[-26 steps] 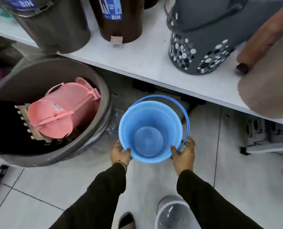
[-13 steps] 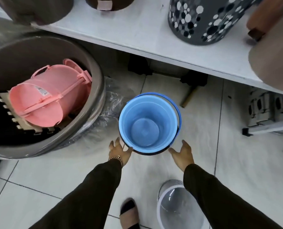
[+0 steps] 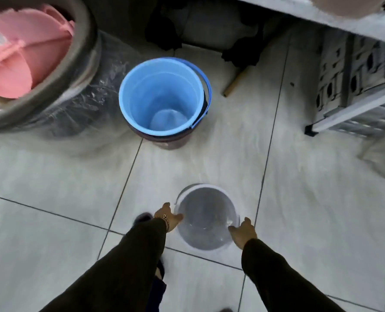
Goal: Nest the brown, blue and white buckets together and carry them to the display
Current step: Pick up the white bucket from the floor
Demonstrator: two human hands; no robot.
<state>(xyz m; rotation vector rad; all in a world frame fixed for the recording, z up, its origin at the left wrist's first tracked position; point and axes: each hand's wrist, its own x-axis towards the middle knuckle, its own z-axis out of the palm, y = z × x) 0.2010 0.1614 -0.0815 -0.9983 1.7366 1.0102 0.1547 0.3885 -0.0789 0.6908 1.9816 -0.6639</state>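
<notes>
The blue bucket [image 3: 162,97] stands on the tiled floor, nested inside the brown bucket [image 3: 171,140], of which only a dark strip shows below the blue rim. Nearer to me stands the white bucket [image 3: 206,247], upright with its mouth up. My left hand [image 3: 167,216] is at its left rim and my right hand [image 3: 243,231] at its right rim, fingers spread. Blur hides whether either hand touches the rim.
A large grey tub [image 3: 58,86] wrapped in clear plastic stands at the left with a pink bin [image 3: 18,55] lying in it. A white shelf [image 3: 344,19] overhangs the top right. A metal frame [image 3: 355,104] sits on the floor at right. A wooden stick [image 3: 234,83] lies near the blue bucket.
Both hands let go of the blue bucket, which now sits in the brown one. They drew back to either side of the white bucket, and the view tilted down.
</notes>
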